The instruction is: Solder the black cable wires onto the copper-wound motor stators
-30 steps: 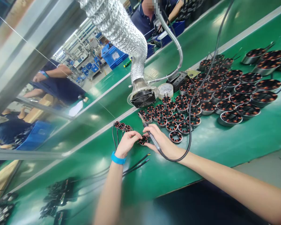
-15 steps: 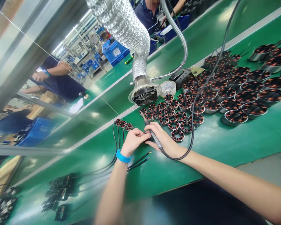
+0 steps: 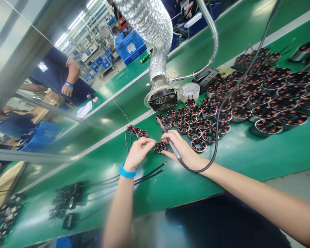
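Green bench [image 3: 248,158]: small copper-wound stator [image 3: 160,147] beside left hand [image 3: 137,153], grip unclear; right hand [image 3: 184,153] around soldering iron [image 3: 170,143].

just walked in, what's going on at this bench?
A person works at a green conveyor belt. The right hand grips a black pen-shaped soldering iron with a black cord, tip pointing away from the person. The left hand, blue band on its wrist, has its fingers beside a small round copper-wound stator lying between both hands; contact is unclear. Rows of similar stators sit beyond, below a silver ribbed fume duct.
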Tool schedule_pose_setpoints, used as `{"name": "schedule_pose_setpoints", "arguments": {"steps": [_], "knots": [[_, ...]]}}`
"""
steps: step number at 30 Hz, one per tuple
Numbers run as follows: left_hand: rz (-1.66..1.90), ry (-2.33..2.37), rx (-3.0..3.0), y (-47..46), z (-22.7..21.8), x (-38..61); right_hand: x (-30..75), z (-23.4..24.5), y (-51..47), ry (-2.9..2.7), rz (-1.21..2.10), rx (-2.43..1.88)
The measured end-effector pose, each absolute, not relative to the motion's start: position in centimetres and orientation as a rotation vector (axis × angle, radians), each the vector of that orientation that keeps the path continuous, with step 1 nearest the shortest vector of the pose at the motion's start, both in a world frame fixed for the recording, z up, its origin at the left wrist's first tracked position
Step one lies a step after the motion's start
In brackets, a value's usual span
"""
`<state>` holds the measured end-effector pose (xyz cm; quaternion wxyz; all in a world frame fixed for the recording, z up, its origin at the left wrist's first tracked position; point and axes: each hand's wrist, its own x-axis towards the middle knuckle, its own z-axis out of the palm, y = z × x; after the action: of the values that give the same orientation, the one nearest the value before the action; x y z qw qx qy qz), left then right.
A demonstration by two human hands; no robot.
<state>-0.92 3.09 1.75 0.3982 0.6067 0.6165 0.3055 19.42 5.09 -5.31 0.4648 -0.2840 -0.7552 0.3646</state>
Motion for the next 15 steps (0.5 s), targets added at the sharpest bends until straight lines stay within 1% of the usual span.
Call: {"name": "schedule_pose_setpoints", "arguments": {"steps": [3, 5, 11, 13, 15], "knots": [[0.831, 1.785, 1.652, 0.3, 2.0, -1.2, 19.4, -5.3, 5.0, -1.882, 0.876, -0.701], [0.750, 1.833, 1.783, -1.7, 1.2, -1.0, 19.3, -5.4, 5.0, -1.905, 0.867, -0.712], [0.449, 1.767, 2.108, -3.8, -2.1, 1.1, 18.9, -5.5, 5.5, -1.935, 0.861, -0.729], [0.431, 1.713, 2.123, -3.6, -2.1, 1.3, 18.8, -5.5, 5.8, -1.934, 0.853, -0.733], [0.506, 1.672, 2.042, -3.1, -1.4, 0.9, 18.7, -5.4, 6.1, -1.932, 0.857, -0.737]]}}
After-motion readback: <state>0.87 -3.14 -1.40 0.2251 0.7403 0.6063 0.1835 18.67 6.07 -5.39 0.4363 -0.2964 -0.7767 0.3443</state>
